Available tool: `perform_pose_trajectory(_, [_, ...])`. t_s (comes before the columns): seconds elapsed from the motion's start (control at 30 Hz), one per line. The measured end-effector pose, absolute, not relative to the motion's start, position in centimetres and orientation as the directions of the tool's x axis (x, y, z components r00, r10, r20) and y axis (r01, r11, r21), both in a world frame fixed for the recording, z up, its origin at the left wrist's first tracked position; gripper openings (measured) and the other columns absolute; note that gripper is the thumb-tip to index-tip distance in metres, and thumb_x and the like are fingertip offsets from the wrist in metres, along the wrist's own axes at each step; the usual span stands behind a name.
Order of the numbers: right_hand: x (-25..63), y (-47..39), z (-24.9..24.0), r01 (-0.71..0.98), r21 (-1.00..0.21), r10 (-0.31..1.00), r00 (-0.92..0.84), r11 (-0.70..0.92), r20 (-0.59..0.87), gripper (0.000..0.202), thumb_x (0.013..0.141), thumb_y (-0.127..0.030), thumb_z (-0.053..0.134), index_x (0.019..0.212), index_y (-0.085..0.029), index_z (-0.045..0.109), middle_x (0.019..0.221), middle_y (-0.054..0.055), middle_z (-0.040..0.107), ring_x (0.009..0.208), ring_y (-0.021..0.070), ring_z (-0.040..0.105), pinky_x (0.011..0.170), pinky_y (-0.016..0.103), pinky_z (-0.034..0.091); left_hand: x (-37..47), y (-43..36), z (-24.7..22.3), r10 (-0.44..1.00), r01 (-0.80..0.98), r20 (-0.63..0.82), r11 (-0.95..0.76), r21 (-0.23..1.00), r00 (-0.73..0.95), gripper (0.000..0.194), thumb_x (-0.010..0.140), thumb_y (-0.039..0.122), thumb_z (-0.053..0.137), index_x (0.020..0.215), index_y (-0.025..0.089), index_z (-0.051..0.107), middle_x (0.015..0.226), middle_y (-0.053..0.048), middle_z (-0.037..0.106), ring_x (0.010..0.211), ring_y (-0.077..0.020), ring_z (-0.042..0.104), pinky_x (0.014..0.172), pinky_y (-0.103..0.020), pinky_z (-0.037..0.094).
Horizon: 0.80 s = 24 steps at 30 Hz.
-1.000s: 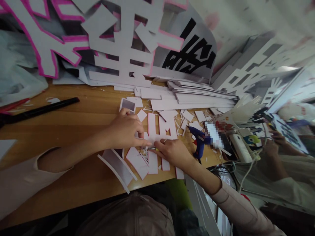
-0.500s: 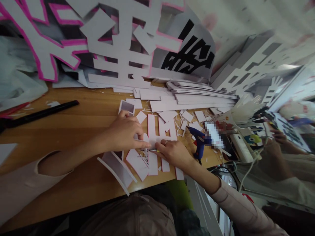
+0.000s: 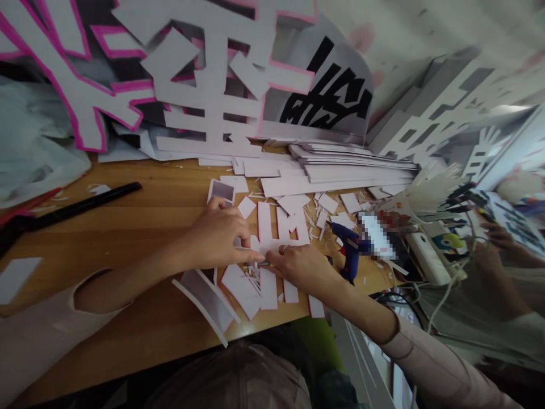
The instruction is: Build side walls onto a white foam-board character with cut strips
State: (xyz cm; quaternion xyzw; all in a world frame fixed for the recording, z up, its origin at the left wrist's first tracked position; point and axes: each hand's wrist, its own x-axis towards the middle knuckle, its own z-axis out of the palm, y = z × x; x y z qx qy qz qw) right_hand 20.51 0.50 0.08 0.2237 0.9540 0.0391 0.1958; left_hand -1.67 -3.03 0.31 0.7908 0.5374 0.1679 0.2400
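Observation:
My left hand point(image 3: 219, 236) is closed, its thumb and fingers bent around the edge of a white board piece point(image 3: 242, 243) that is partly hidden. Close beside it, my right hand point(image 3: 300, 266) has its fingertips pinched together low over the work; what they hold is too small and covered to make out. Under both hands lies a white board cut-out character point(image 3: 264, 222) with pink edges. Against the left hand's underside stands a board piece with upright side strips point(image 3: 208, 301), reaching toward the table's front edge. Thin white scraps point(image 3: 254, 275) lie below the fingertips.
A blue glue gun point(image 3: 351, 250) stands right of my right hand, beside a blurred-out phone point(image 3: 378, 236). Stacked white strips point(image 3: 340, 165) and large pink-edged characters point(image 3: 217, 74) line the back. A black marker-like stick point(image 3: 85, 204) lies left. Another person's hands point(image 3: 489, 250) are far right.
The view has shifted slightly, so things sit a little lower and further right. My hands stay close together over the cut-out, with hardly any movement of the fingers.

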Motion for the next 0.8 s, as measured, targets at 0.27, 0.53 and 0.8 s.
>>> perform_pose_trajectory(0.27, [22.5,1.0,0.3,0.348,0.104,0.363,-0.897,0.932,-0.252,0.036,0.105,-0.046,0.043,0.095,-0.018,0.063,0.073,0.004,0.069,0.055,0.0131,0.057,0.051,0.031,0.016,-1.7,-3.1,0.5,0.937,0.792,-0.020,-0.283,0.541,0.349,0.038,0.079,0.061,0.066,0.065,0.026,0.072,0.084,0.001,0.075,0.100,-0.0251,0.060,0.098,-0.048,0.020])
perform_pose_trajectory(0.53, [25.1,0.1,0.3,0.674,-0.094,0.681,-0.725,0.732,0.103,0.039,0.107,-0.043,0.030,0.107,-0.017,0.059,0.080,0.006,0.071,0.067,0.0202,0.067,0.057,0.029,0.032,-1.7,-3.2,0.6,0.931,0.790,-0.027,-0.293,0.538,0.363,0.035,0.079,0.058,0.069,0.064,0.027,0.071,0.083,0.001,0.075,0.101,-0.0245,0.059,0.098,-0.047,0.021])
perform_pose_trajectory(0.8, [24.9,0.3,-1.6,0.892,-0.151,0.887,-0.381,0.427,0.259,0.025,0.104,-0.026,0.032,0.119,-0.012,0.047,0.096,0.014,0.071,0.085,0.0265,0.069,0.066,0.031,0.044,-1.7,-3.1,0.7,0.922,0.792,-0.026,-0.316,0.522,0.385,0.038,0.081,0.062,0.066,0.066,0.027,0.073,0.086,0.003,0.075,0.099,-0.0215,0.059,0.095,-0.043,0.022])
